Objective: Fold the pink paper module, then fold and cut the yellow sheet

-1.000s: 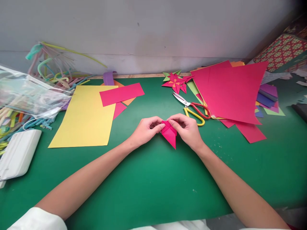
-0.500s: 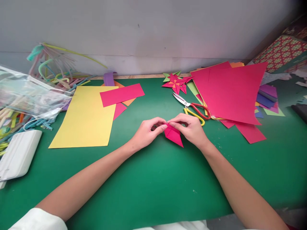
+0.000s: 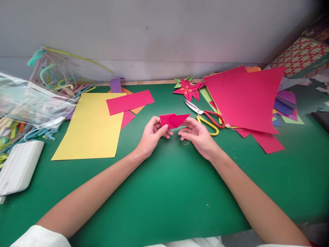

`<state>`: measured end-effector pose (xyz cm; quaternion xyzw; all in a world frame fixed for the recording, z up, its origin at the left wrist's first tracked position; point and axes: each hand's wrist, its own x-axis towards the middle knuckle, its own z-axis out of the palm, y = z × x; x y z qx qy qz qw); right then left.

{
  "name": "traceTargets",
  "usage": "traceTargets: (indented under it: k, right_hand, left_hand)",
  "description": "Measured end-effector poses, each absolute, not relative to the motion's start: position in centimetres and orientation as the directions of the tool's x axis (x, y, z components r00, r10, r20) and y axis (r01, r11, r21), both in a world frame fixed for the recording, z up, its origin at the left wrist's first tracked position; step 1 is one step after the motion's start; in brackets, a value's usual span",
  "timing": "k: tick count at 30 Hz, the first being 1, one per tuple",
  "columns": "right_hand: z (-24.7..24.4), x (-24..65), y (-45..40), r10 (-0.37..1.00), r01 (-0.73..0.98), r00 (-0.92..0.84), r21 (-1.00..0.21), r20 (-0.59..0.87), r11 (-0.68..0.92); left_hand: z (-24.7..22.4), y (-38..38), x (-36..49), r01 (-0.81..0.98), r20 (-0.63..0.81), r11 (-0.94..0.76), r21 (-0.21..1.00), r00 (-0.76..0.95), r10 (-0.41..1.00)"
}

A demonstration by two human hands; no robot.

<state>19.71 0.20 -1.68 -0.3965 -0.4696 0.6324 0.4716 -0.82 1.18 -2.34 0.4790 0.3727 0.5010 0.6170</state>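
A folded red paper piece (image 3: pixel 172 121) is held a little above the green table, its long point toward the right. My left hand (image 3: pixel 153 136) pinches its left part, thumb in front and fingers behind. My right hand (image 3: pixel 196 136) is just beyond the pointed end, fingers curved and thumb apart from them, with nothing visible between them. Whether its index finger touches the paper's back is unclear. Open scissors (image 3: pixel 205 115) with red and yellow handles lie behind my right hand. Folded red paper stars (image 3: pixel 189 89) rest farther back.
Yellow sheet (image 3: pixel 89 127) with a red strip (image 3: pixel 130 102) on it at left. Large red sheets (image 3: pixel 244 99) at right. White device (image 3: pixel 22 168), plastic bag (image 3: pixel 33 99) and pipe cleaners (image 3: pixel 69 85) at far left. Wall behind; patterned box (image 3: pixel 300 56) at back right.
The folded red paper has been lifted and turned, its point swinging from toward me to the right. My right hand has let go of its pinch and its fingers have spread.
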Motion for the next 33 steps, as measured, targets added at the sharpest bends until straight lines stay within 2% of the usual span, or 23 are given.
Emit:
traceTargets:
  k: [1,5,7,13,18,23,28,33]
  right_hand:
    - [-1.7,19.3,0.0,0.971,-0.209,-0.234,-0.973,-0.051,-0.102]
    - [-1.9,18.2,-0.6,0.997,-0.140,-0.023,-0.987,-0.074,-0.077]
    - [-1.8,18.2,-0.6,0.997,-0.106,-0.010,-0.991,-0.078,-0.079]
    - [-1.5,18.5,-0.6,0.998,-0.158,-0.055,-0.987,-0.025,-0.033]
    - [-1.5,18.6,-0.6,0.989,-0.303,-0.143,-0.950,-0.031,-0.074]
    - [-1.4,18.6,-0.8,0.982,-0.345,-0.181,-0.932,-0.051,-0.112]
    - [-1.1,19.0,-0.8,0.957,-0.352,-0.290,-0.928,-0.017,-0.124]
    - [-0.7,19.4,-0.7,0.914,-0.233,-0.404,-0.971,0.044,-0.056]
  left_hand:
    - [-2.3,1.1,-0.8,-0.245,0.025,0.039,0.969,0.253,0.967]
    - [-2.1,0.4,-0.9,-0.072,0.025,0.003,0.997,0.381,0.924]
    - [-2.1,0.1,-0.9,-0.002,0.026,-0.028,1.000,0.400,0.916]
    - [-2.3,0.4,-1.0,0.011,0.078,-0.087,0.996,0.333,0.940]
    - [-2.3,0.5,-1.1,-0.047,0.222,-0.218,0.975,0.267,0.938]
    - [-2.2,0.5,-1.4,-0.087,0.340,-0.330,0.940,0.329,0.881]
    - [-2.5,0.9,-1.4,-0.155,0.336,-0.303,0.940,0.276,0.901]
    - [-2.6,1.0,-1.4,-0.171,0.276,-0.245,0.954,0.190,0.942]
